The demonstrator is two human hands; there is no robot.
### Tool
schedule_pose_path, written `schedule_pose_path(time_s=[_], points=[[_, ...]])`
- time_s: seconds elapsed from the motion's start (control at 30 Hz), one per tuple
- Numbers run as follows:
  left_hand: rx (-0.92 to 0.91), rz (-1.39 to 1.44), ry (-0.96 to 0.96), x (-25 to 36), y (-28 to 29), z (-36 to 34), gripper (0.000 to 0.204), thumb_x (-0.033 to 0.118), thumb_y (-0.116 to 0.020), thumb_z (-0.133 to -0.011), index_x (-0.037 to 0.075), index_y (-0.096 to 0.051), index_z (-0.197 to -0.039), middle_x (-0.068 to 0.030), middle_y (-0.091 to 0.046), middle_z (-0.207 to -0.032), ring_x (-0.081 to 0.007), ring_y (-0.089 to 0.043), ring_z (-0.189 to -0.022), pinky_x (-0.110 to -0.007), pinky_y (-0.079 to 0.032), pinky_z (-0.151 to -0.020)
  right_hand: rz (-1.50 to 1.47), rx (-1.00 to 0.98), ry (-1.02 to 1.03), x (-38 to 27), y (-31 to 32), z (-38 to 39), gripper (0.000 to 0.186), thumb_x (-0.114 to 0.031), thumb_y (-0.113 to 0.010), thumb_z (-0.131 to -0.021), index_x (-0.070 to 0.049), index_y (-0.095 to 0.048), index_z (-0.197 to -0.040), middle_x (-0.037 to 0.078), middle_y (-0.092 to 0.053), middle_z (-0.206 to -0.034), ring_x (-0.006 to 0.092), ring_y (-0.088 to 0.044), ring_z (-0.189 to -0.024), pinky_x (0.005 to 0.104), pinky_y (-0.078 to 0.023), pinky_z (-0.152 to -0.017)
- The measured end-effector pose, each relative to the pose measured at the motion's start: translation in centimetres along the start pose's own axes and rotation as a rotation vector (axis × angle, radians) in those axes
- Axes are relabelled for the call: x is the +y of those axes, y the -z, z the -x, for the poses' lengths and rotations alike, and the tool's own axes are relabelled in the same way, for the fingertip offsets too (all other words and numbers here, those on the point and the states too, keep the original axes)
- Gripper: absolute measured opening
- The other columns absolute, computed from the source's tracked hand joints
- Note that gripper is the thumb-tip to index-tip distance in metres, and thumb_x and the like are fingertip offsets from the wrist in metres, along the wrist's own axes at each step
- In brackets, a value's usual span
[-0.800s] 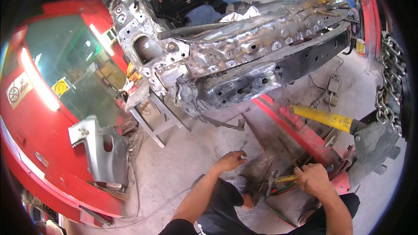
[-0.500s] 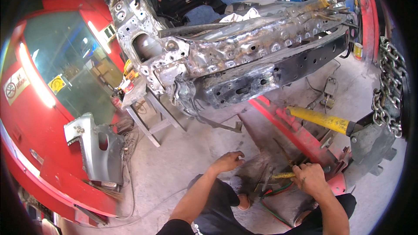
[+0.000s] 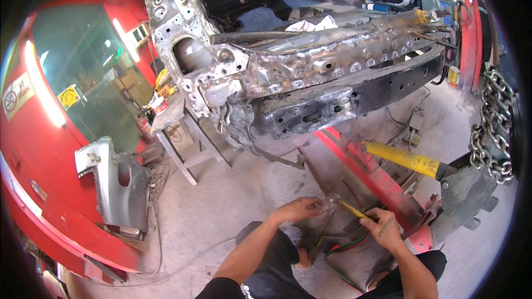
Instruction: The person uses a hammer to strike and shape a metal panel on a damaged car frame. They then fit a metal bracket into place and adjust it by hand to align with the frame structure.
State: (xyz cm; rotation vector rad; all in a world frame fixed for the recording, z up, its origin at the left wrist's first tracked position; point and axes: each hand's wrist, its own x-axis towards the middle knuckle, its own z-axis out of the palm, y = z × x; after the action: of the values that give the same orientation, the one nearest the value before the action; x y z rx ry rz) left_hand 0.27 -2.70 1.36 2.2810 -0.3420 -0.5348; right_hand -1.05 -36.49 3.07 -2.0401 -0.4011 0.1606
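So from here, the right hand (image 3: 383, 229) is wrapped round a yellow-handled hammer (image 3: 353, 209), near side of the bumper beam (image 3: 378, 93); left hand (image 3: 298, 210)'s half-curled by its head, can't tell if gripping.

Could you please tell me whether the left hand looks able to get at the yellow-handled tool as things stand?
Probably yes: the yellow-handled tool, held in the right hand, has its blurred far end right by the left hand, and nothing visible blocks the way.
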Motion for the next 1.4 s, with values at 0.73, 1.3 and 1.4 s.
schedule_pose_path(time_s=[0.73,1.3,1.4], points=[[0.413,0.928,-0.39,4.3,-1.8,0.2,0.021,0.026,-0.062,-0.103,0.005,-0.06,-0.101,-0.0037,-0.066,-0.091,-0.0173,-0.068,-0.088,-0.035,-0.053,-0.082,-0.299,-0.129,0.045,-1.1,-4.3,-3.4,0.029,-0.02,-0.065,-0.096,0.006,-0.07,-0.109,0.006,-0.067,-0.078,0.0113,-0.061,-0.069,0.0283,-0.05,-0.064],[0.526,1.216,-0.155,3.5,0.5,-1.1,0.029,0.03,-0.064,-0.101,0.002,-0.059,-0.105,-0.0061,-0.062,-0.09,-0.02,-0.064,-0.08,-0.038,-0.056,-0.072,0.356,0.304,1.012,-39.1,0.2,-28.5,0.047,-0.037,-0.06,-0.094,-0.004,-0.063,-0.128,0.022,-0.068,-0.113,0.0382,-0.063,-0.105,0.0475,-0.05,-0.093],[0.543,1.225,-0.183,3.2,0.5,-2.0,0.027,0.029,-0.065,-0.1,0.003,-0.06,-0.106,-0.006,-0.062,-0.091,-0.0192,-0.064,-0.081,-0.038,-0.057,-0.072,0.616,0.343,1.046,-41.8,-0.9,-29.6,0.05,-0.042,-0.063,-0.091,-0.004,-0.064,-0.125,0.021,-0.067,-0.117,0.0373,-0.062,-0.109,0.0486,-0.05,-0.094]])
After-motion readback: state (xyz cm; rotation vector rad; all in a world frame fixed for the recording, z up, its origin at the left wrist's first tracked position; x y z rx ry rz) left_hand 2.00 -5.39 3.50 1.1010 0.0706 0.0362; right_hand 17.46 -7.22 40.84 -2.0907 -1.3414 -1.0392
